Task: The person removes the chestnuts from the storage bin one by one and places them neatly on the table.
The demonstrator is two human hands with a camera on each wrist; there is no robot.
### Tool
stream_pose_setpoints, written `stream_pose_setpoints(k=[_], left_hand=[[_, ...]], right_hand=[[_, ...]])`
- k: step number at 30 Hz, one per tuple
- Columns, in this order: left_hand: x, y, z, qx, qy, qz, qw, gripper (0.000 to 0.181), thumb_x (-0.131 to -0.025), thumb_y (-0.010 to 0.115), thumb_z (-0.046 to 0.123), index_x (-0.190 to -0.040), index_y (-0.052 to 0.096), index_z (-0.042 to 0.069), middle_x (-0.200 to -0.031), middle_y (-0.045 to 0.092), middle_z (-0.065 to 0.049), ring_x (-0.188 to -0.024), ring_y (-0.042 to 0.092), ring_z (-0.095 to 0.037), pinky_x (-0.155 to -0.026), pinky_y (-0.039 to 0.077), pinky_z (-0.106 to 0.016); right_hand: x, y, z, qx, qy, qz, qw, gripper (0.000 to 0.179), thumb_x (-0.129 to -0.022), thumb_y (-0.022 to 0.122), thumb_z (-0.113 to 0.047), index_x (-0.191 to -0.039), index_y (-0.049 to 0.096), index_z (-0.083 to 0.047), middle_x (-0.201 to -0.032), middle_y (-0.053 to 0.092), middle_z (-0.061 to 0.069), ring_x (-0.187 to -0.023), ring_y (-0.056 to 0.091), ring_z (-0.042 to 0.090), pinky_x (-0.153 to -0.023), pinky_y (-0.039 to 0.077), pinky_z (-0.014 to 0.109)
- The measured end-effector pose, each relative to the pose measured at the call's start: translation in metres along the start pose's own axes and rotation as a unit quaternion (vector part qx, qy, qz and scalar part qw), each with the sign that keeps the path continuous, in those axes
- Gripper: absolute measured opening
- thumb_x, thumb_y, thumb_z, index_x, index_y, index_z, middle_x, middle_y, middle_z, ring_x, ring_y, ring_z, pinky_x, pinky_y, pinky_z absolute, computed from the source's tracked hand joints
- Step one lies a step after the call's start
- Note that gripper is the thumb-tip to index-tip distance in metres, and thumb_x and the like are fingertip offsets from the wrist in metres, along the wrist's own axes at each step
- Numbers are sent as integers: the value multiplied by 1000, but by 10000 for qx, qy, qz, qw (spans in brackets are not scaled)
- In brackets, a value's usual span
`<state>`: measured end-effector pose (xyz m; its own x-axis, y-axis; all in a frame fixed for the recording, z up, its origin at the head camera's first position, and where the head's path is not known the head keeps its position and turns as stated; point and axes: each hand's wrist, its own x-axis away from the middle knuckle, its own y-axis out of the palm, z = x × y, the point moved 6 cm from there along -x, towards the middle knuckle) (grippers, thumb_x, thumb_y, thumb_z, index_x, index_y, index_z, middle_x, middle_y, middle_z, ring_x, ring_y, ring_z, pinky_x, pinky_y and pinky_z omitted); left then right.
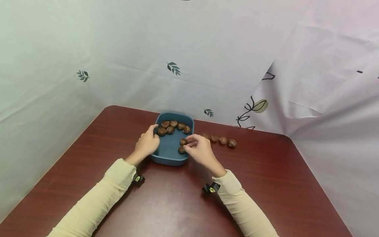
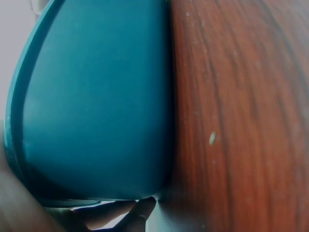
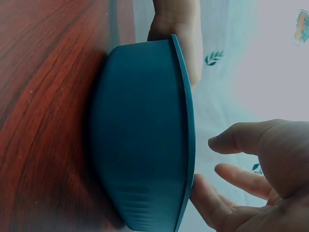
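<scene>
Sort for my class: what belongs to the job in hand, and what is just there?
In the job: blue tray; left hand, gripping it; right hand; nuts in the tray; probably the nuts outside it.

Just there: table; leaf-patterned cloth.

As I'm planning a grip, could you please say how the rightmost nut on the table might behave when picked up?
The rightmost nut looks shiny, so it may slip from a light pinch. Its rounded sides suggest it could roll across the flat table if nudged. It is small beside the tray, so probably light.
</scene>
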<state>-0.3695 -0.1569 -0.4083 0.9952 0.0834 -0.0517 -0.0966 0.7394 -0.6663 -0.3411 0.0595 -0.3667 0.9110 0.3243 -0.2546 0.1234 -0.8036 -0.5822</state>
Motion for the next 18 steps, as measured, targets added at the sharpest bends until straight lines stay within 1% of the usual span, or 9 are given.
stream_pose_setpoints(k=[6,12,18], left_hand=[[0,0,0,10,-24,-24,10000,56,-99,37,17,-155,34,19,-57,45,-6,-44,31,-18,-40,26,-31],[0,0,0,25,-27,-21,10000,55,-99,38,17,-154,34,18,-58,46,-7,-45,32,-19,-41,26,-31],[-1,0,0,-24,-17,32,10000,55,-99,37,18,-154,35,18,-61,47,-8,-48,35,-20,-44,28,-33]], right_hand=[[-1,4,-4,65,-238,-45,9997,25,-88,68,-5,-112,68,1,-103,72,19,-84,72,23,-69,57,32],[-2,8,-4,76,-233,-66,9997,27,-87,68,-5,-113,69,1,-108,70,18,-86,72,22,-71,57,31],[-3,10,-4,80,-166,-90,9998,25,-86,72,-8,-111,70,-5,-113,67,15,-87,72,20,-71,57,29]])
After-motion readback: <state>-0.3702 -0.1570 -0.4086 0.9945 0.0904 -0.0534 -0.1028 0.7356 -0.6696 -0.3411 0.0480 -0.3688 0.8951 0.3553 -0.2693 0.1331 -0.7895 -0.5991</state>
